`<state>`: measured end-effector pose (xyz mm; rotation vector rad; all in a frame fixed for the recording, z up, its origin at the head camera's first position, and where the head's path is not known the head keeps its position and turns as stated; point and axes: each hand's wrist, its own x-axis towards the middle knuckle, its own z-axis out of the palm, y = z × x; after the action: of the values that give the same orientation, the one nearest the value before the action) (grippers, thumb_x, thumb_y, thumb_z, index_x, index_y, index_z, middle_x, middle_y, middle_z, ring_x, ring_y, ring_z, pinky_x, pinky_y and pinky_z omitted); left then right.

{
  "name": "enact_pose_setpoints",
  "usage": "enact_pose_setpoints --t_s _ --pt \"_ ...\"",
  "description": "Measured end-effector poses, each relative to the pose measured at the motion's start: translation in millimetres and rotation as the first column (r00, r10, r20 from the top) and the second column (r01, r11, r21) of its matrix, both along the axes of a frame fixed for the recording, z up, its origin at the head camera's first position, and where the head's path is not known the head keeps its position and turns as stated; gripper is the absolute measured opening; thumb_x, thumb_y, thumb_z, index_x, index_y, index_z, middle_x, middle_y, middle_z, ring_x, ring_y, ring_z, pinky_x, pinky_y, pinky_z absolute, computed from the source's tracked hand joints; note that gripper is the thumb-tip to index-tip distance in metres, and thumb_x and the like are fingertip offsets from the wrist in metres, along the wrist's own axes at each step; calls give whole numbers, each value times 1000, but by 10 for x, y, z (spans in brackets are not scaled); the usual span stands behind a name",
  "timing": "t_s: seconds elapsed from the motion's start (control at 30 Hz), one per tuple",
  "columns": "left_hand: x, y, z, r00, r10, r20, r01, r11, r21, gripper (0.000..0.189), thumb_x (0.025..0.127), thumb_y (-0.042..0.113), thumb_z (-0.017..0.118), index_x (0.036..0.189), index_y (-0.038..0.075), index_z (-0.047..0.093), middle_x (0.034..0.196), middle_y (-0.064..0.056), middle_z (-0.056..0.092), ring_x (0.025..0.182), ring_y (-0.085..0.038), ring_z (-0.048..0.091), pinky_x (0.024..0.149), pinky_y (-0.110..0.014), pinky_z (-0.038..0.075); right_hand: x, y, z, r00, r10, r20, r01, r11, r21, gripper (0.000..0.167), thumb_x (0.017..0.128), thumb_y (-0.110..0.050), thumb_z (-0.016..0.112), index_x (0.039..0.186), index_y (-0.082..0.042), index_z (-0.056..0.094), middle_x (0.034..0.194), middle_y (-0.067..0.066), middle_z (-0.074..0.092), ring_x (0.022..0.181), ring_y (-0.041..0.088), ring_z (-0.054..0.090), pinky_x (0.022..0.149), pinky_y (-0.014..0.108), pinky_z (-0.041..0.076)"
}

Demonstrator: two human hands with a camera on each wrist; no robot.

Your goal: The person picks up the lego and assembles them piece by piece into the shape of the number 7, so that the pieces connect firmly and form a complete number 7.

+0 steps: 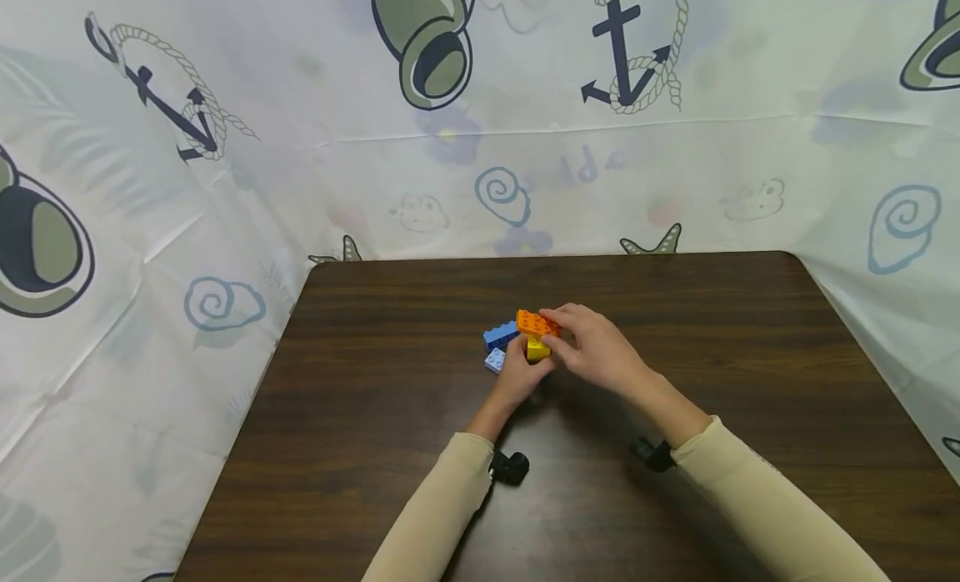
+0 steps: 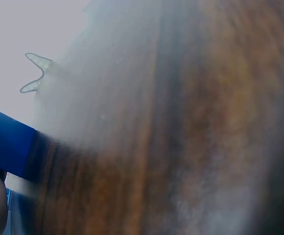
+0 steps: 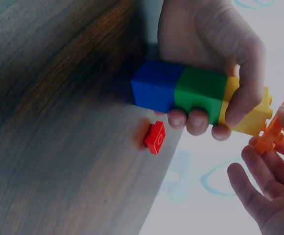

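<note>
My left hand (image 1: 517,373) grips a stack of toy building bricks. In the right wrist view the stack runs from a blue brick (image 3: 153,86) through a green brick (image 3: 200,93) to a yellow brick (image 3: 249,115), with the thumb and fingers wrapped around it. Between fingertips and thumb, my right hand (image 1: 600,348) pinches an orange brick (image 1: 537,324), tilted close over the yellow brick's studs. In the left wrist view, only a blue block (image 2: 7,139) and parts of fingers show at the left edge.
Beside the left hand lie a blue brick (image 1: 501,335) and a light blue brick (image 1: 495,360). A red brick (image 3: 155,137) sits on the dark wooden table (image 1: 337,482). Behind the table hangs a white patterned cloth (image 1: 300,107).
</note>
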<state>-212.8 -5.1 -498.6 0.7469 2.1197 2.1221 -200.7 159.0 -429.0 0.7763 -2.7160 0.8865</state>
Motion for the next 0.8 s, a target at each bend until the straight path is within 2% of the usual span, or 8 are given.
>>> enact_pose_setpoints --t_s 0.17,0.27,0.37,0.4,0.43,0.63,0.67,0.8 --pt "9 -4 -5 1000 21 14 -21 1000 2 45 86 -2 65 127 -12 48 117 -30 56 102 -16 54 97 -32 43 5 -61 -12 999 26 -36 -24 999 39 46 91 -22 72 133 -7 61 115 5 63 94 21 58 82 38 52" --pt "21 -7 -2 998 40 40 -40 999 -17 51 86 -1 66 131 -10 44 125 -30 52 112 -24 52 106 -40 37 1 -81 -20 997 35 -66 -32 998 45 46 89 -23 74 131 -7 63 115 4 64 98 20 58 83 39 52" --pt "29 -10 6 997 45 58 -43 998 -39 52 87 0 66 132 -10 43 126 -28 52 114 -28 51 108 -43 34 1 -85 -27 996 27 -79 -23 998 53 45 88 -25 76 128 -7 65 115 4 65 99 19 59 83 38 53" --pt "27 -10 7 997 40 62 -37 999 -37 51 87 0 66 132 -10 43 126 -29 52 113 -27 51 108 -43 34 0 -83 -31 997 24 -80 -20 998 53 45 88 -25 76 127 -8 66 115 3 65 99 19 59 83 38 53" --pt "7 -2 -42 997 43 65 -41 999 -32 50 87 0 66 131 -9 43 125 -29 53 112 -24 52 107 -42 35 0 -81 -31 997 21 -79 -17 998 55 45 87 -25 76 127 -8 66 115 3 65 99 20 59 83 39 53" --pt "-14 8 -83 998 25 55 -27 999 25 48 88 -2 65 130 -10 43 125 -34 50 108 -20 50 106 -44 35 -17 -57 -31 996 15 -83 -12 999 35 44 85 -28 79 125 -12 69 111 1 67 96 19 61 81 39 53" --pt "4 3 -40 999 19 49 -20 999 29 47 88 -3 64 129 -11 43 125 -36 49 108 -21 51 106 -45 35 -19 -53 -33 997 12 -82 -10 999 32 44 84 -28 79 124 -12 69 110 0 67 95 19 61 81 39 53" --pt "15 -1 -33 999 23 33 -24 999 23 45 88 -4 64 128 -11 44 123 -36 50 105 -13 51 105 -42 35 -22 -47 -32 998 6 -56 -5 999 34 44 84 -30 79 124 -14 69 111 0 67 97 20 62 81 41 53"
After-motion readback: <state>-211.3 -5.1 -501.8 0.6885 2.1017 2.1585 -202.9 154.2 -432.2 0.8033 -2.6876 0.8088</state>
